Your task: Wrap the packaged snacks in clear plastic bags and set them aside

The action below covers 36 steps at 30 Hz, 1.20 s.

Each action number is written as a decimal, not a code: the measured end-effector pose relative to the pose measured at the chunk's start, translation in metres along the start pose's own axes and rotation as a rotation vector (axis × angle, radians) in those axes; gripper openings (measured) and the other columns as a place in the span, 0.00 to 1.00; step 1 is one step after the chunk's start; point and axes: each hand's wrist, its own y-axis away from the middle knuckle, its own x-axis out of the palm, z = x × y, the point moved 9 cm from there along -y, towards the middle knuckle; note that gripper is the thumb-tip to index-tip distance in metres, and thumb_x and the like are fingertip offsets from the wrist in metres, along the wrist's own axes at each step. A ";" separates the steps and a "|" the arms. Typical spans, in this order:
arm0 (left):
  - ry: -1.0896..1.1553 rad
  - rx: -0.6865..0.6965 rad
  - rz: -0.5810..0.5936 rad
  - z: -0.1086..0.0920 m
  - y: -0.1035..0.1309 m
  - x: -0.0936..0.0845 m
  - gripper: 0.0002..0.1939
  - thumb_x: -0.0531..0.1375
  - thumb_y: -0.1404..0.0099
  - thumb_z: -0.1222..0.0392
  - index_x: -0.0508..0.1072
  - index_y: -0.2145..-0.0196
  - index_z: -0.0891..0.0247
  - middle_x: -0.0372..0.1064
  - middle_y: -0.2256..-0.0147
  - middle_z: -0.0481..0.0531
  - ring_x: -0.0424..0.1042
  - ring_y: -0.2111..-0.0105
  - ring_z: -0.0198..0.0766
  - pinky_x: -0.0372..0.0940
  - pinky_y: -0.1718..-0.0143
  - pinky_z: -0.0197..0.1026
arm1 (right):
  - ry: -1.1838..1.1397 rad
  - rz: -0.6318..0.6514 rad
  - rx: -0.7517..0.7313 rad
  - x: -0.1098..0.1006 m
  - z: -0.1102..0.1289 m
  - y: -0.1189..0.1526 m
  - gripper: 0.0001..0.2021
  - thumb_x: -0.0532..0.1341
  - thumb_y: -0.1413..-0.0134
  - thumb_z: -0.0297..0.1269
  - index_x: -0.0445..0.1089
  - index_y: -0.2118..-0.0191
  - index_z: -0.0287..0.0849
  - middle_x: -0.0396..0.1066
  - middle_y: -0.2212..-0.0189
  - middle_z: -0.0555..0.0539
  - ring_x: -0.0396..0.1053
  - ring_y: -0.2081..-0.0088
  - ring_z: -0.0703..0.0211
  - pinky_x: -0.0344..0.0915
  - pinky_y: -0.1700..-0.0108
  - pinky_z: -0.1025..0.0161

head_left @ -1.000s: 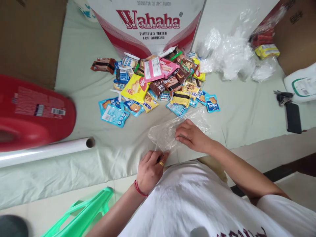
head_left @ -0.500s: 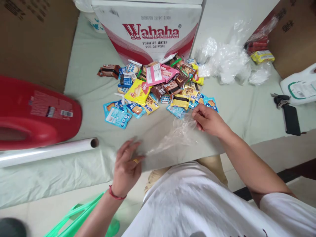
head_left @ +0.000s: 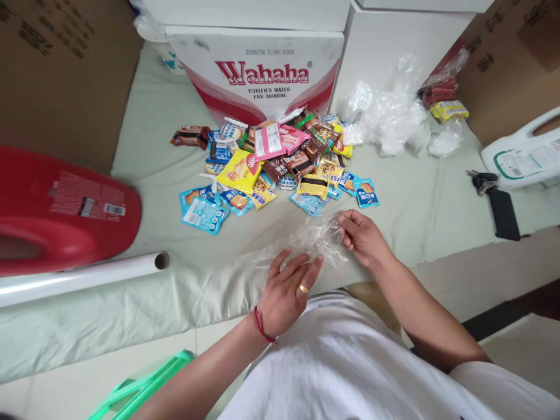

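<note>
A clear plastic bag (head_left: 301,236) lies crumpled across the near part of the cloth-covered table. My right hand (head_left: 361,236) pinches its right end between thumb and fingers. My left hand (head_left: 289,286), with a ring and a red cord at the wrist, is at the bag's near side, fingers spread; whether the fingertips touch the film I cannot tell. Just beyond the bag, a heap of wrapped snacks (head_left: 275,157) in yellow, pink, brown and blue packets rests against a Wahaha water carton (head_left: 262,76). Blue snack packets (head_left: 205,214) lie at the heap's front left.
On the left are a red jug (head_left: 87,216) and a roll of plastic film (head_left: 109,271). More crumpled clear bags (head_left: 389,119) sit at the back right. Keys (head_left: 483,184), a black phone-like object (head_left: 504,213) and a white bottle (head_left: 520,149) are farther right.
My left hand has moved right, towards my right hand, along the bag. The bag is now more bunched. My right hand keeps its pinch; the view has shifted slightly.
</note>
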 end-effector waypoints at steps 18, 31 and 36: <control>0.539 -0.405 0.615 0.078 0.022 -0.007 0.21 0.44 0.24 0.60 0.78 0.53 0.60 0.81 0.64 0.53 0.80 0.68 0.39 0.72 0.66 0.39 | 0.411 0.129 -0.031 -0.061 0.011 -0.028 0.21 0.72 0.51 0.53 0.67 0.65 0.42 0.68 0.78 0.55 0.66 0.77 0.66 0.61 0.74 0.68; -0.159 -0.163 0.205 0.057 -0.008 0.009 0.12 0.54 0.27 0.63 0.78 0.55 0.63 0.79 0.52 0.61 0.76 0.51 0.49 0.67 0.51 0.48 | 0.985 0.541 -0.496 0.014 0.052 0.040 0.20 0.66 0.37 0.49 0.74 0.43 0.47 0.77 0.51 0.44 0.71 0.66 0.60 0.67 0.64 0.64; -0.231 -0.280 0.319 0.084 0.018 0.030 0.27 0.53 0.24 0.54 0.65 0.33 0.67 0.62 0.32 0.68 0.63 0.33 0.60 0.51 0.33 0.65 | 1.155 0.884 -0.297 -0.030 0.010 0.084 0.16 0.61 0.31 0.48 0.79 0.48 0.47 0.79 0.54 0.43 0.77 0.55 0.54 0.72 0.55 0.60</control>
